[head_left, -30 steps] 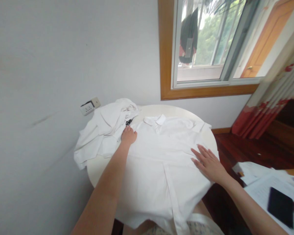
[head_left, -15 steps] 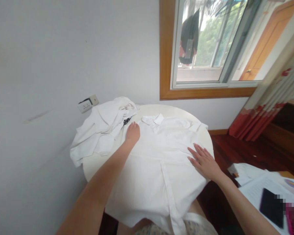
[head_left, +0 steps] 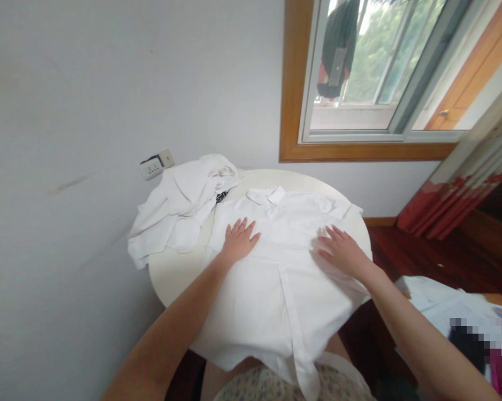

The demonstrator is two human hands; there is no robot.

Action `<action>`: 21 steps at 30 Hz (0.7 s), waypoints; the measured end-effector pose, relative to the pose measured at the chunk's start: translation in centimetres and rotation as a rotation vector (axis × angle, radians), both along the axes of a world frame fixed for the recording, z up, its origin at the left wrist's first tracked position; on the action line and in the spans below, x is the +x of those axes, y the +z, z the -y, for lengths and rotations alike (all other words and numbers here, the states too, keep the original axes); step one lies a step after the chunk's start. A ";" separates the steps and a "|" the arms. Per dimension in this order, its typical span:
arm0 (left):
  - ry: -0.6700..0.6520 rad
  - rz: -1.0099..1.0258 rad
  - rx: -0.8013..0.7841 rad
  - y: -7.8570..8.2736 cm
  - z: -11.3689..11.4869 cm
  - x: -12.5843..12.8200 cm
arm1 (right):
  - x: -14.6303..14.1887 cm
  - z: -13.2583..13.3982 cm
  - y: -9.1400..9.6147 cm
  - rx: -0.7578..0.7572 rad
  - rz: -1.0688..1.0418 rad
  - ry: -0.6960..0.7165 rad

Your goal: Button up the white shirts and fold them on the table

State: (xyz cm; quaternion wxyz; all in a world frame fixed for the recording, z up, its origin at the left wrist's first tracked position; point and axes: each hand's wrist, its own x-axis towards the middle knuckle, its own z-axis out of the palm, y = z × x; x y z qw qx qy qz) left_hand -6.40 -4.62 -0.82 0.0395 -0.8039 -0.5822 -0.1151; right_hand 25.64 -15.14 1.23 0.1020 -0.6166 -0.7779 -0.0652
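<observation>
A white collared shirt (head_left: 259, 289) lies spread over a round white table (head_left: 171, 278), its collar toward the wall and its lower part hanging over the near edge. A long white strip of cloth (head_left: 290, 312) runs down its middle. My left hand (head_left: 239, 240) rests flat on the shirt's left side, fingers spread. Over on the right side, my right hand (head_left: 338, 250) is open with fingers apart, close to the cloth; whether it touches is unclear. Neither hand grips anything.
More white clothing (head_left: 179, 206) is heaped at the table's left, with a black-and-white patterned bit (head_left: 222, 196) beside it. A wall socket (head_left: 151, 168) sits behind. Papers (head_left: 430, 306) and a dark flat object (head_left: 468, 345) lie at lower right. A curtain (head_left: 455, 184) hangs by the window.
My left hand has gone from curled at the shirt's left edge to spread flat, farther in on the cloth. My right hand has shifted slightly up the shirt. The view has tilted a little.
</observation>
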 end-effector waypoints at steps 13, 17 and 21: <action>-0.004 0.013 0.022 -0.1 0.1 -0.1 | -14.5 -6.8 -0.8 -0.028 -0.076 0.261; 0.034 0.031 -0.010 -0.2 -0.3 -0.5 | -14.0 -6.9 -1.3 -0.066 -0.091 0.239; 0.085 0.039 -0.016 -0.2 -0.7 -0.8 | -14.1 -6.6 -1.1 -0.072 -0.076 0.183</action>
